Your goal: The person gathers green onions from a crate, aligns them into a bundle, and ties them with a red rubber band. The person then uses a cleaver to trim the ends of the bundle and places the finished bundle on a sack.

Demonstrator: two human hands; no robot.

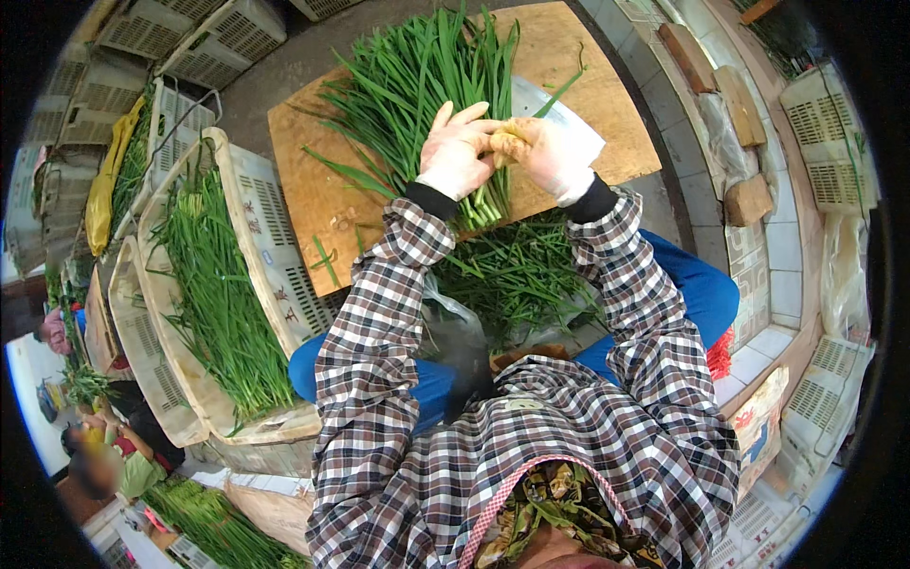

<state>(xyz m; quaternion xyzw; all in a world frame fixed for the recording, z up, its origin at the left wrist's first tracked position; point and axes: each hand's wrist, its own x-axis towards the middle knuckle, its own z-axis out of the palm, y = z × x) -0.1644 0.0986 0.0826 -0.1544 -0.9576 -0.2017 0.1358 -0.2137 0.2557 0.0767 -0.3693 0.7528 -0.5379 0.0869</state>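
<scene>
My left hand [457,151], in a thin pale glove, lies over a large bunch of garlic chives [434,71] on a wooden board [604,64]. Its outer fingers are spread, and its thumb and forefinger reach my right hand. My right hand [544,153], also gloved with yellow-stained fingers, is curled against them; whether anything is pinched there is hidden. Under and beside the right hand a broad cleaver blade [579,131] lies flat; its handle is not visible. One loose green leaf [561,92] crosses the blade. The bunch's cut white-green stems [482,210] point towards me.
Loose chive trimmings [519,267] are heaped below the board, between my knees. At the left stands a plastic crate [231,171] filled with chives [220,291]. More chives [213,523] and another person [135,455] are at lower left. Wood blocks [739,103] lie on a tiled ledge [785,235] at right.
</scene>
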